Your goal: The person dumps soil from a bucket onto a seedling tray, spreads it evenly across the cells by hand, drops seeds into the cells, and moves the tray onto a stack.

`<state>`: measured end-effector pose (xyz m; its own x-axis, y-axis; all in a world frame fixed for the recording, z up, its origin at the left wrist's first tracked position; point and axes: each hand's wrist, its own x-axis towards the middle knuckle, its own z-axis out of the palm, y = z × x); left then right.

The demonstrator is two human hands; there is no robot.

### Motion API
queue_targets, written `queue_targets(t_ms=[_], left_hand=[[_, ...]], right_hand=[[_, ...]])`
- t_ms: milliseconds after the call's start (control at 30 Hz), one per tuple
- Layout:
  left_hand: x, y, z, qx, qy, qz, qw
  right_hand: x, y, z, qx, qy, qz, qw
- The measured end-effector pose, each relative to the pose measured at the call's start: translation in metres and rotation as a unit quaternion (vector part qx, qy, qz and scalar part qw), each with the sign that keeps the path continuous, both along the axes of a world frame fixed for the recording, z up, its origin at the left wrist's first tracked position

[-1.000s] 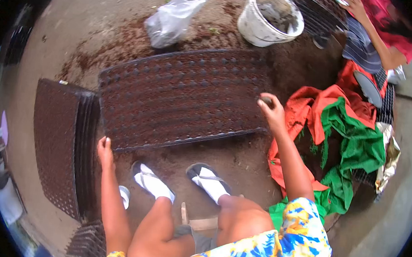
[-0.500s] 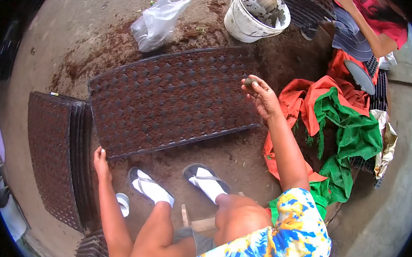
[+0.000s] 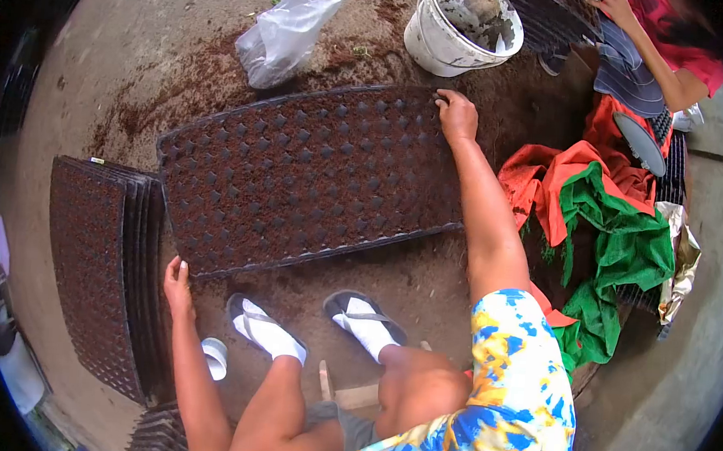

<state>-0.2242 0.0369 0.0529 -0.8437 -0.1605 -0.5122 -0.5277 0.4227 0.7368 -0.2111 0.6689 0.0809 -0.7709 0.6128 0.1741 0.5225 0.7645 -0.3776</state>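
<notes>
A black seedling tray (image 3: 314,180), its cells filled with brown soil, lies in front of my feet. My left hand (image 3: 178,288) is at its near left corner, fingers closed at the rim. At the tray's far right corner is my right hand (image 3: 459,117), with its fingers curled down over the soil. Whatever is between those fingertips is hidden by the hand.
Stacked filled trays (image 3: 90,265) stand at the left, near a white cup (image 3: 215,358). Beyond the tray are a plastic bag (image 3: 286,40) and a white bucket (image 3: 429,37). Green cloth (image 3: 613,226) and orange cloth (image 3: 541,175) lie right. Another person (image 3: 641,61) sits far right.
My right hand, which showed a small dark lump in its fingers above the tray's right side, has moved away from me to the far right corner and turned down. My left hand has stayed put.
</notes>
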Motion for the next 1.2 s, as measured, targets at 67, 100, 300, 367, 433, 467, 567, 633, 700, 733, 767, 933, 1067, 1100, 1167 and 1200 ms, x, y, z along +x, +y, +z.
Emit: queue_targets(t_ms=[67, 100, 300, 367, 433, 467, 567, 633, 700, 733, 767, 933, 1067, 1100, 1167, 1200], left_hand=[[0.0, 0.004, 0.004, -0.007, -0.004, 0.006, 1.0], [0.001, 0.0, -0.002, 0.002, 0.001, 0.007, 1.0], [0.002, -0.005, -0.01, 0.02, 0.003, 0.005, 1.0], [-0.001, -0.001, 0.0, -0.001, -0.002, 0.001, 1.0], [-0.001, 0.001, -0.001, 0.0, 0.002, 0.007, 1.0], [0.0, 0.001, -0.002, 0.0, 0.002, 0.01, 1.0], [0.001, -0.002, -0.005, 0.01, 0.01, 0.014, 1.0], [0.0, -0.002, -0.004, 0.001, 0.005, 0.006, 1.0], [-0.001, -0.005, -0.005, 0.002, 0.001, 0.004, 1.0], [-0.001, -0.006, -0.008, 0.006, -0.002, 0.005, 1.0], [-0.001, -0.007, -0.011, 0.011, -0.004, 0.008, 1.0], [0.0, -0.006, -0.01, 0.031, 0.01, 0.017, 0.999], [-0.002, -0.007, -0.012, 0.025, 0.002, 0.021, 0.999], [-0.002, -0.006, -0.012, 0.025, 0.005, 0.021, 0.999], [0.0, -0.005, -0.011, 0.024, 0.01, 0.023, 0.999], [0.001, -0.004, -0.009, 0.026, 0.008, 0.025, 0.999]], right_hand=[[0.006, 0.005, 0.01, -0.003, 0.026, 0.015, 1.0], [0.009, 0.006, 0.019, -0.004, 0.04, 0.023, 0.999], [0.028, -0.002, 0.009, -0.021, -0.008, 0.063, 0.998], [0.028, 0.006, 0.01, -0.014, -0.012, 0.083, 0.996], [0.033, 0.004, 0.03, -0.018, -0.006, 0.055, 0.998], [0.038, 0.001, 0.037, -0.022, -0.006, 0.042, 0.999], [0.052, -0.01, 0.039, -0.045, -0.05, 0.066, 0.996], [0.057, -0.016, 0.016, -0.027, -0.046, 0.058, 0.997], [0.056, -0.013, 0.017, -0.021, -0.035, 0.066, 0.997], [0.06, -0.013, 0.023, -0.032, -0.029, 0.055, 0.998], [0.065, -0.012, 0.032, -0.041, -0.023, 0.046, 0.998], [0.09, -0.022, 0.025, -0.036, -0.051, 0.078, 0.995], [0.095, -0.021, 0.026, -0.06, -0.028, 0.067, 0.996], [0.098, -0.022, 0.04, -0.062, -0.022, 0.06, 0.996], [0.105, -0.027, 0.047, -0.061, -0.032, 0.061, 0.996], [0.111, -0.029, 0.045, -0.06, -0.048, 0.067, 0.995]])
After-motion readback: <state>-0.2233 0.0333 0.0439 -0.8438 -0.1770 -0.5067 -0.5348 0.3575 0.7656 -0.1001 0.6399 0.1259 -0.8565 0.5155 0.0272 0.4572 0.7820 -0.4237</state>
